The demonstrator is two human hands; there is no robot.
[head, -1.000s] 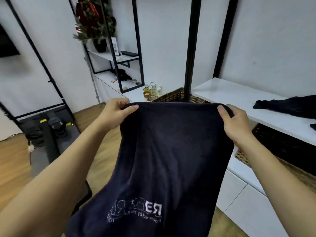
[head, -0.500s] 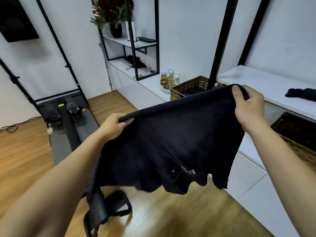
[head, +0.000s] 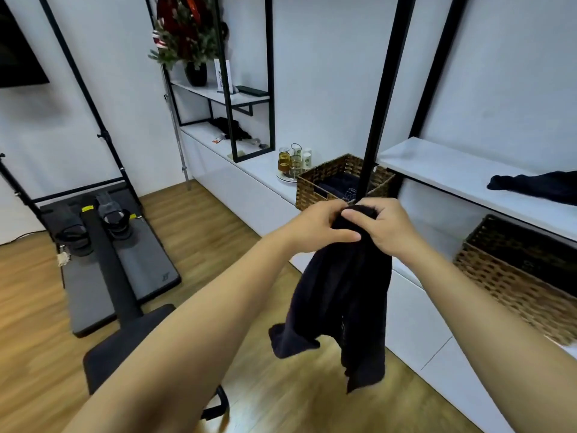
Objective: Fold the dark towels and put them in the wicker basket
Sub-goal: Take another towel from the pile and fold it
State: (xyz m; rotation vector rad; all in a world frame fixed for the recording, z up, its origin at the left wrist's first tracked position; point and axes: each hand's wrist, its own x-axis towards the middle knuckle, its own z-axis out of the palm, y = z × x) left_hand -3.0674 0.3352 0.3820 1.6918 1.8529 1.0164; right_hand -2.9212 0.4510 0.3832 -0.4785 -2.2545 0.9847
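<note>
Hands that were holding the towel's top edge stretched wide a second ago are now meeting in front of you: you are bringing the two upper corners together, so the dark towel [head: 343,295] is doubling lengthwise and hanging below your grip as a narrow, loose drape in mid-air. That is the first fold going in, though the lower edges are dangling unevenly and are not lining up yet, so you are probably needing to square them before folding again.

Your left hand [head: 315,226] is curling around the gathered top of the towel, thumb pressing across the front of the cloth. Your right hand [head: 385,228] is pinching the same bunch from the other side, fingers wrapped over it, the two hands touching each other.

Just beyond your hands, the wicker basket [head: 340,179] is sitting on the white worktop [head: 249,179] with dark cloth already lying inside it. Well off to the right of your right hand, another dark towel [head: 537,185] is lying unfolded on the shelf [head: 443,164], waiting for its turn.
</note>
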